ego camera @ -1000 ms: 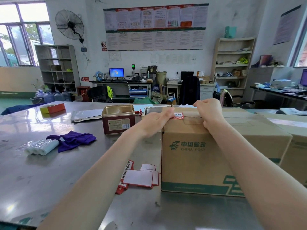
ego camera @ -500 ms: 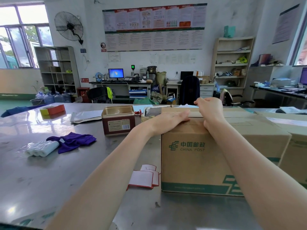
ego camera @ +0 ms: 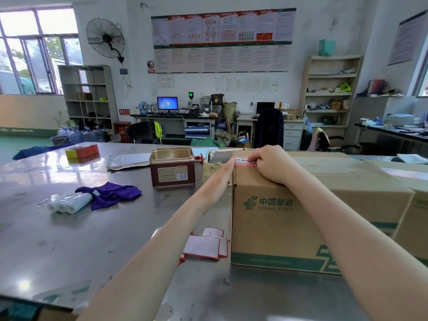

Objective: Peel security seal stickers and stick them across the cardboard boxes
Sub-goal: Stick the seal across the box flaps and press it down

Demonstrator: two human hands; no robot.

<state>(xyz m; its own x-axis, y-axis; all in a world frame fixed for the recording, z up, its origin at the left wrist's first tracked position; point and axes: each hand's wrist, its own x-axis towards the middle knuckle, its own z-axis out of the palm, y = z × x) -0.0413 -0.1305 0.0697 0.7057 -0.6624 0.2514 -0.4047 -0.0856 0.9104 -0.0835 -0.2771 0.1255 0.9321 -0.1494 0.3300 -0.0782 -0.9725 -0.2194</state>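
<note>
A: On the top front-left edge of the near cardboard box, one security seal sticker, red and white. Long axis runs left to right along that edge, lying flat on the box top.

B: Hands?

A: Two. Left hand has straight fingers laid against the box's left top corner, fingertips touching the sticker's left end. Right hand is curled on the box top, fingertips pressing on the sticker's right end; whether it pinches the sticker, can't tell.

B: Box count?

A: Two cardboard boxes clear: the near one with the green China Post print, and a second box touching its right side. A smaller open carton sits just behind the left hand.

B: Other stuff?

A: A pile of sticker backing sheets, three or so, white with red borders, on the table against the box's left base. One brown tin, open, beside the carton. One purple cloth, three white rolls in plastic wrap touching it. One red-yellow tape box far left.

B: Surface, room?

A: Shiny steel table. Office-workshop: wall fan, poster board, shelves, desks, a lit monitor.
</note>
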